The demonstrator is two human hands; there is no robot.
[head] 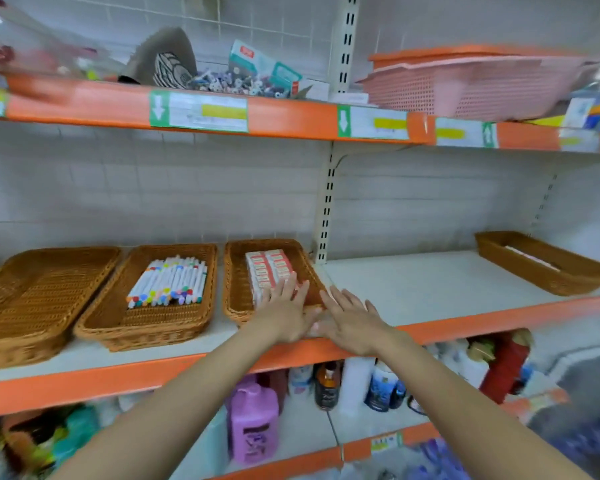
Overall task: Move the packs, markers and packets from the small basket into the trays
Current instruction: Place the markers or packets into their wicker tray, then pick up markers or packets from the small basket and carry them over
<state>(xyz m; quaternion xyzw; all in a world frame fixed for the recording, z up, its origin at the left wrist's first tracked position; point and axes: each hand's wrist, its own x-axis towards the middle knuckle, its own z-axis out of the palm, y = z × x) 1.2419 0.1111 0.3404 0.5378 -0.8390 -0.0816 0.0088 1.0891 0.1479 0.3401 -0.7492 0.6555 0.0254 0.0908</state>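
Three wicker trays stand in a row on the middle shelf. The left tray (32, 299) holds nothing. The middle tray (146, 323) holds several white markers (168, 282) with coloured caps. The right tray (236, 282) holds red-and-white packs (267, 268). My left hand (286, 311) lies with straight fingers over the near end of the packs and the tray's front rim. My right hand (354, 320) hovers flat just right of that tray, over the shelf edge. Neither hand holds anything. No small basket is in view.
A fourth wicker tray (541, 268) sits at the far right of the shelf. An upright post (326, 209) divides the shelving. The shelf above carries a pink plastic basket (465, 88) and small items. Bottles (253, 424) fill the shelf below.
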